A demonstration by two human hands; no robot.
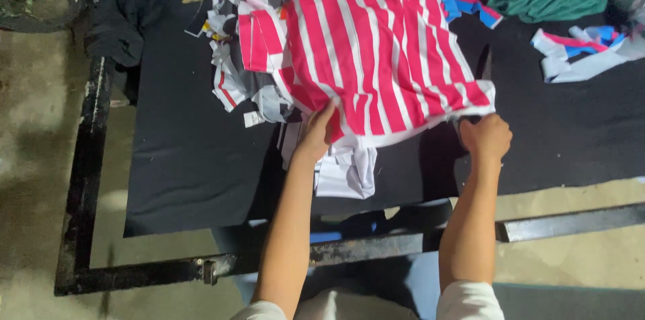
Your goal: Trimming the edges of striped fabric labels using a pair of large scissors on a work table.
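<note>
Right now my left hand [316,133] and right hand [485,137] both pinch the near hem of the pink-and-white striped shirt [376,51], spread over the black table [188,158]. Seemingly mid-flattening; next, tugging corners level.

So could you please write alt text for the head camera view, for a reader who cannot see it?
A person's left hand and right hand grip the near edge of a pink-and-white striped fabric piece over a black cloth-covered table, beside a pile of striped fabric scraps.
</note>
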